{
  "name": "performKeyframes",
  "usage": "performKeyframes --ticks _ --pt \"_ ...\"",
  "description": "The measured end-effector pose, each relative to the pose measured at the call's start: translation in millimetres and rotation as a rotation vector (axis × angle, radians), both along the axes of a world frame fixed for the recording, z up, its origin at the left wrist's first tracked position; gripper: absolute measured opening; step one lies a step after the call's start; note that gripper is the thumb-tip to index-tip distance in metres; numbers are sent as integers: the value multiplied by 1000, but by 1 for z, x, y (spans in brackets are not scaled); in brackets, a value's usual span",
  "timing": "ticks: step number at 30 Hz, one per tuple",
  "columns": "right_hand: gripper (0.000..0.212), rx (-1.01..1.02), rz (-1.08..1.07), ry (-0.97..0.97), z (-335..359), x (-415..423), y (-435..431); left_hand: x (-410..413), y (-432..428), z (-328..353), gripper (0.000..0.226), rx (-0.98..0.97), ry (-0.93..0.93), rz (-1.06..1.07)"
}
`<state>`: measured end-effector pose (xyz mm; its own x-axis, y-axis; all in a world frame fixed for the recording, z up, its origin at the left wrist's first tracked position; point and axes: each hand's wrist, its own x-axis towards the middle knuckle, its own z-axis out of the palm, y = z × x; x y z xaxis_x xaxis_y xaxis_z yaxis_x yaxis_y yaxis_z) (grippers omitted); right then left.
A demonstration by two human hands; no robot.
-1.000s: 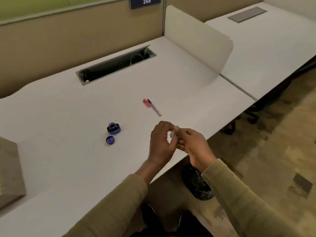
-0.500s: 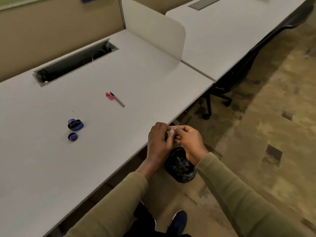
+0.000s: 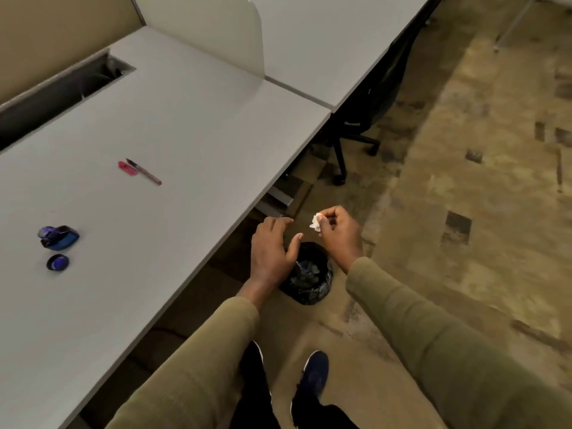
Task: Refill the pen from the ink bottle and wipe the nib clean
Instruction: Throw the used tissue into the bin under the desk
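The pen (image 3: pixel 145 172) lies on the white desk (image 3: pixel 173 144) with its red cap (image 3: pixel 127 168) beside it. Further left stands the open blue ink bottle (image 3: pixel 59 237), and its round lid (image 3: pixel 57 262) lies just in front of it. My right hand (image 3: pixel 340 235) pinches a small crumpled white tissue (image 3: pixel 316 222) off the desk edge, above a black bin (image 3: pixel 308 275) on the floor. My left hand (image 3: pixel 272 253) hovers beside it with relaxed fingers, holding nothing.
A white divider panel (image 3: pixel 216 29) stands at the desk's far end, with a second desk (image 3: pixel 325 41) beyond it. A cable slot (image 3: pixel 58 94) opens at the back left. A black office chair (image 3: pixel 365 119) stands under the neighbouring desk. My feet (image 3: pixel 312 376) are on the carpet.
Both hands have moved off the desk edge to above the bin. My left hand has let go of the tissue, which stays in my right. The view has swung right and down.
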<state>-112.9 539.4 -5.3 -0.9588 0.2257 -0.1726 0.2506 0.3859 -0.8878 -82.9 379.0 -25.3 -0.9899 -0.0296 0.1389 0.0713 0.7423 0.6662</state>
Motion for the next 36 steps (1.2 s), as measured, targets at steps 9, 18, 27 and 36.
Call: performKeyframes --ticks 9,18,27,36 --pt "8 140 -113 -26 -92 -7 32 -20 6 -72 40 -161 -108 -76" --pt "15 173 -142 -70 -192 -9 53 -34 11 -166 35 -204 -214 -123" --pt "9 127 -157 -157 -303 -12 57 -44 23 -260 34 21 -408 -145" --pt "8 110 -211 -270 -372 -33 49 -62 25 -361 48 6 -425 -143"
